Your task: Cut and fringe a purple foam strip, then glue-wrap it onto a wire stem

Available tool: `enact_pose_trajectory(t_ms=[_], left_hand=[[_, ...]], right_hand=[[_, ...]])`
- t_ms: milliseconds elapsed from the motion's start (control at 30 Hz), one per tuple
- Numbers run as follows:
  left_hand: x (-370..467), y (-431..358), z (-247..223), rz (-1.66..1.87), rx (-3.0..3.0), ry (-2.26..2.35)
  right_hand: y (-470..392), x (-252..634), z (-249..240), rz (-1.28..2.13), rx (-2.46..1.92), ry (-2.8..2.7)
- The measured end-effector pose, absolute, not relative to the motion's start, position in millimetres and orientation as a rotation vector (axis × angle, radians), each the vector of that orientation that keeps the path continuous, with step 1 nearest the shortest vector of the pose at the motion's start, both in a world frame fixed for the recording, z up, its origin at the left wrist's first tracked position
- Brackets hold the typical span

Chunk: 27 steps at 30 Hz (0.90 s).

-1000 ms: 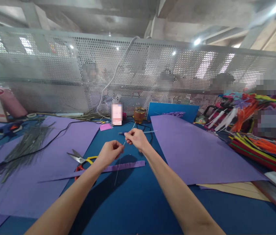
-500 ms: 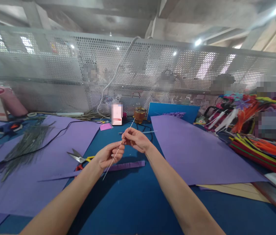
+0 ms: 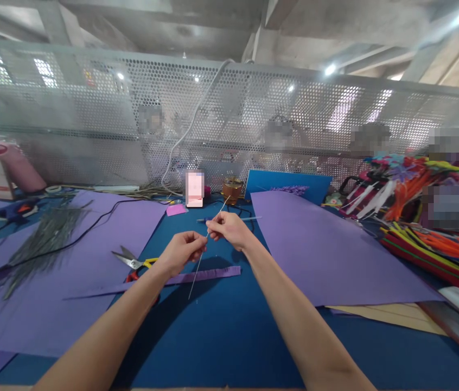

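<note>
A thin, pale wire (image 3: 196, 277) slants through both hands above the blue tabletop. My left hand (image 3: 184, 251) is closed on it in a pinch. Just beyond, my right hand (image 3: 226, 228) pinches the same wire higher up, its fingertips close to those of the left. The wire's upper end sticks out past the right fingers and its lower end hangs free. Below the hands lies a purple crepe paper strip (image 3: 209, 273), partly hidden by the left wrist. Open scissors (image 3: 132, 263) with yellow and red handles rest beside the left forearm.
Purple paper sheets (image 3: 311, 244) lie on both sides, with a bundle of dark wires (image 3: 42, 239) on the left one. A phone (image 3: 195, 190), an amber jar (image 3: 233, 190) and a blue board (image 3: 290, 182) stand behind. Colourful pipe cleaners (image 3: 437, 250) are piled at right.
The wire's lower end has swung to the right, so it stands steeper. My left fingers have closed in from a looser curl, and my right hand has shifted slightly right.
</note>
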<state>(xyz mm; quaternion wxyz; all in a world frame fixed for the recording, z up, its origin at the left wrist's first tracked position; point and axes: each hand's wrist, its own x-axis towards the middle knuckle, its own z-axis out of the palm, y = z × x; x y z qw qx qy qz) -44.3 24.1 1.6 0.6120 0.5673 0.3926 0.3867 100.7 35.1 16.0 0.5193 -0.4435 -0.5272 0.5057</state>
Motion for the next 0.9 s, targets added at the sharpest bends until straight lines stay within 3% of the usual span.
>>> enact_pose_trajectory(t_ms=[133,233,333,500,900], left_hand=[[-45.6,24.9,-1.0,0.925,1.717,1.218],[-45.7,23.4,2.3,0.924,1.711,1.294],[-46.5,23.4,8.3,0.888,1.35,1.108],[-47.4,23.6,16.0,0.756,0.653,0.705],[-50.9,22.7,13.0,0.651,0.651,0.607]], right_hand=[[38.2,92.3,9.3,1.161,-1.227,-1.17],[40.4,91.7,6.1,1.195,-1.221,-1.14],[40.5,96.8,5.0,1.3,-1.14,-1.131],[40.9,104.0,-0.9,1.683,-0.617,-1.147],[36.1,111.5,14.8,1.469,-0.722,-1.265]])
